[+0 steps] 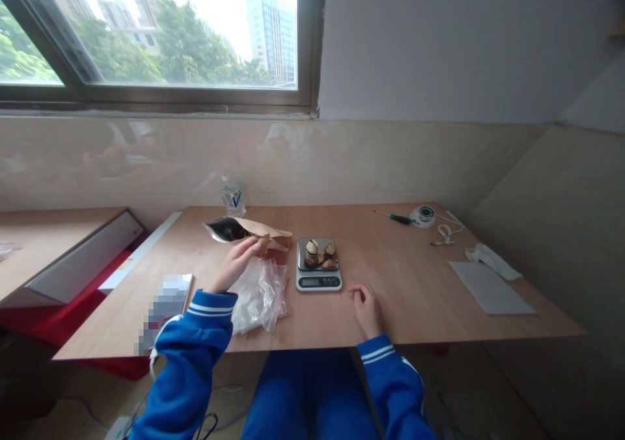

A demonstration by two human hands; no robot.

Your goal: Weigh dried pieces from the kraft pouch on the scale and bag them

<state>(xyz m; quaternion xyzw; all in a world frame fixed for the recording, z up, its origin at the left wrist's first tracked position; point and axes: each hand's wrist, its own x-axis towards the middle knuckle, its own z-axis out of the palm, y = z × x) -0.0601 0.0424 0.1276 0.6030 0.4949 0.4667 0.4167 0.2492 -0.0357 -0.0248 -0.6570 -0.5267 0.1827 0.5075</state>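
My left hand (240, 258) is closed, pinching a tan dried piece (264, 242) between thumb and fingertips. It is in front of a kraft-paper pouch (273, 232) that lies on its side, its dark mouth gaping to the left. Right of the pouch, a small digital kitchen scale (319, 284) carries several brown-and-cream dried pieces (329, 251) on its metal plate. The display digits are too small to read. My right hand (366, 304) rests on the table just right of the scale, fingers loosely curled and apart, holding nothing.
Clear zip bags (258, 297) lie below my left wrist. A phone-like flat item (168, 310) is at the left edge, and a water bottle (232, 197) stands behind. On the right are a screwdriver (400, 219), a white camera (424, 216), white tissue (493, 261) and a grey sheet (491, 288).
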